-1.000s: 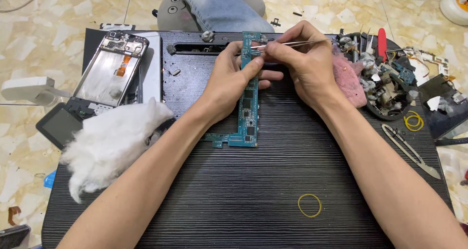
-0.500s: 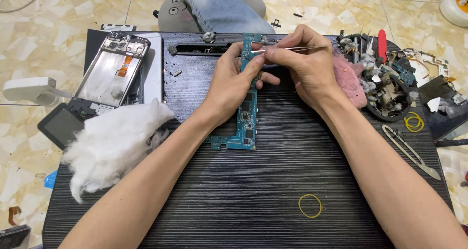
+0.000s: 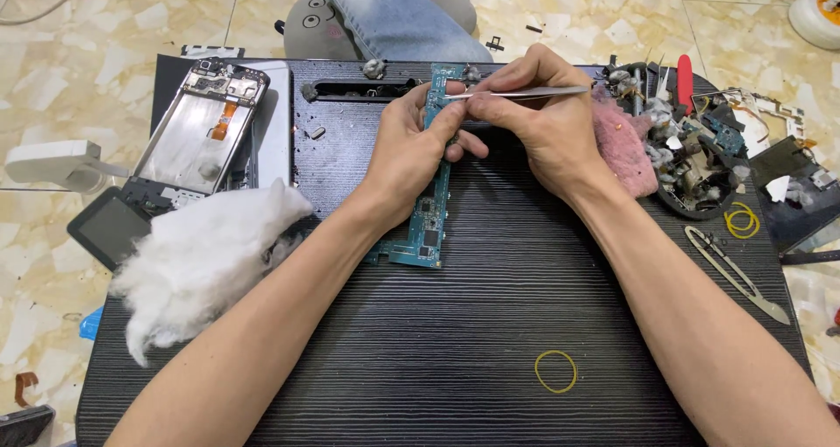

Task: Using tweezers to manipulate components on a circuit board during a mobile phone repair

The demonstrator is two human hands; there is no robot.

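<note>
From the head camera, I have both hands over the far middle of the dark ribbed tabletop [image 3: 455,342]. My left hand [image 3: 411,150] is closed on a long blue-green circuit board [image 3: 429,224], thumb and fingers pinching its upper part so the board lies flat, running away from me toward the far edge; its lower end shows bare below my palm, with small black chips on it. My right hand [image 3: 538,123] is closed around a pair of metal tweezers [image 3: 516,92], held level, with the tips pointing left onto the top end of the board, right beside my left thumb.

My 2 hands cover most of the board's upper half, so I cannot tell what the tweezer tips touch.

Left of my left forearm sits a wad of white cotton [image 3: 206,259], and behind it an opened phone frame [image 3: 197,132] with an orange flex strip. Just right of my right wrist lies a pink cloth [image 3: 623,150], then a round tray of scrap parts [image 3: 691,163] with a red-handled tool [image 3: 685,71] standing behind it. A yellow rubber band [image 3: 556,371] lies near me, another yellow band [image 3: 742,221] by the tray, and thread snips [image 3: 735,272] near the right edge. A denim-clad leg [image 3: 394,18] is across from me.
</note>
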